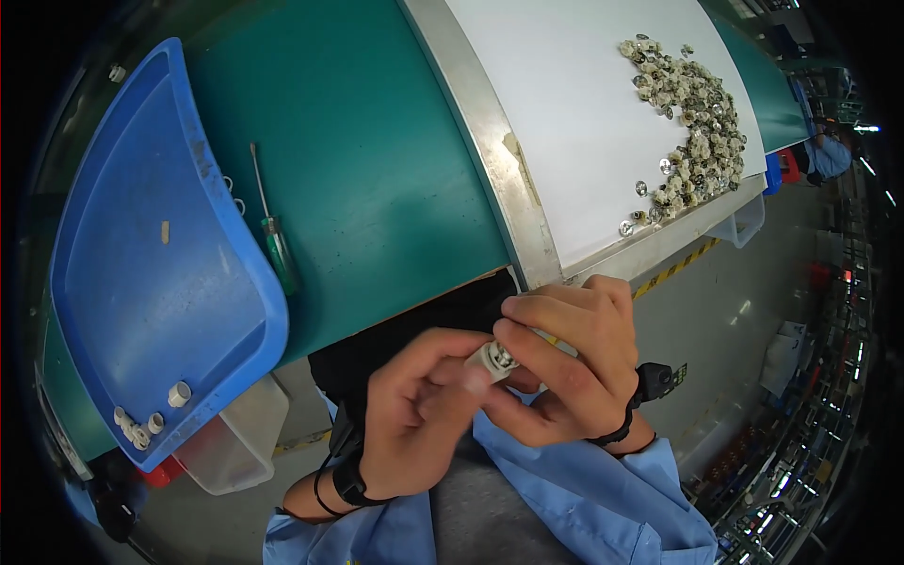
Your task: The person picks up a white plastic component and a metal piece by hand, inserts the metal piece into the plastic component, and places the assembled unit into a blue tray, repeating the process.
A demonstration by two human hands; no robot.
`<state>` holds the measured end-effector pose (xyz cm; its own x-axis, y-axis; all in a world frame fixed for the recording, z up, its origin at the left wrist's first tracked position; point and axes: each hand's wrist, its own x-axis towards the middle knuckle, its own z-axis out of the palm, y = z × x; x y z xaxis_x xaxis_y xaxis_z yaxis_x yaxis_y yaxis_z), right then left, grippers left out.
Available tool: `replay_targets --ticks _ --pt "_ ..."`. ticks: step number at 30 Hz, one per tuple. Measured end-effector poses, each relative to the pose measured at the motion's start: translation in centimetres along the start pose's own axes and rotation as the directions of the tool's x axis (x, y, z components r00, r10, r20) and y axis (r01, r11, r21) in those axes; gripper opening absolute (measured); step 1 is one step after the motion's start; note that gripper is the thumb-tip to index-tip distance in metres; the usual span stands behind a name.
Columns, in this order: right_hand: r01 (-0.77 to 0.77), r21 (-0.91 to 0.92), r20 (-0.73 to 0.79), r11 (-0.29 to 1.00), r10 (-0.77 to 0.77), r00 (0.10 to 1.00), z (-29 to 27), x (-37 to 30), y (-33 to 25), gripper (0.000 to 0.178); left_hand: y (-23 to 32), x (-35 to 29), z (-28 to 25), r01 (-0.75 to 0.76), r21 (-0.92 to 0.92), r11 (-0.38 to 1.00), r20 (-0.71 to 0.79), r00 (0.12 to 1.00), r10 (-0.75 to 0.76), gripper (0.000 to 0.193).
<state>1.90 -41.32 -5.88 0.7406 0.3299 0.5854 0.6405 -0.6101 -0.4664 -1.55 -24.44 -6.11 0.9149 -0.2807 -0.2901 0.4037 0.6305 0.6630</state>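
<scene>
In front of my body, both hands meet over one small piece. My left hand (416, 414) pinches a short white cylindrical housing (485, 362) between thumb and fingers. A shiny metal insert (502, 355) shows at the housing's upper right end. Closed around that end, my right hand (572, 369) has its thumb and index finger at the insert. Whether the insert sits fully inside cannot be made out, since my fingertips cover part of it.
At left, a blue tray (155, 273) holds several white cylindrical housings (179, 394) in its near corner. Beside it, a green-handled screwdriver (273, 240) lies on the green mat (377, 160). Many cream-and-metal parts (702, 141) are heaped on the white surface (556, 104) beyond a metal rail (490, 122).
</scene>
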Motion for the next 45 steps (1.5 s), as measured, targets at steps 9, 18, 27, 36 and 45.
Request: replay_targets --ticks 9,18,27,36,45 --pt "0.077 -0.052 -0.037 0.996 -0.079 0.996 1.5 0.1 -0.4 0.031 0.0 -0.9 -0.7 -0.052 0.351 0.935 0.004 0.999 0.055 0.021" --pt "0.04 0.034 -0.019 0.999 -0.039 0.999 2.1 0.0 -0.7 0.036 -0.6 -1.2 -0.4 -0.217 0.621 0.753 -0.055 0.946 0.318 0.021" --pt "-0.02 0.363 0.117 0.932 -0.024 0.993 1.5 0.9 -0.3 0.036 -0.6 -1.6 -1.9 -0.334 0.73 0.597 0.091 0.912 0.399 0.022" --pt "-0.04 0.597 0.132 0.801 -0.049 0.99 0.7 1.1 0.9 0.027 -0.9 -1.4 -2.2 -0.439 0.663 0.607 0.213 0.887 0.409 0.027" --pt "0.093 0.522 0.042 0.848 -0.135 0.99 0.0 1.2 1.9 0.019 -1.1 -1.6 -2.4 -0.387 0.678 0.625 0.229 0.919 0.32 0.03"
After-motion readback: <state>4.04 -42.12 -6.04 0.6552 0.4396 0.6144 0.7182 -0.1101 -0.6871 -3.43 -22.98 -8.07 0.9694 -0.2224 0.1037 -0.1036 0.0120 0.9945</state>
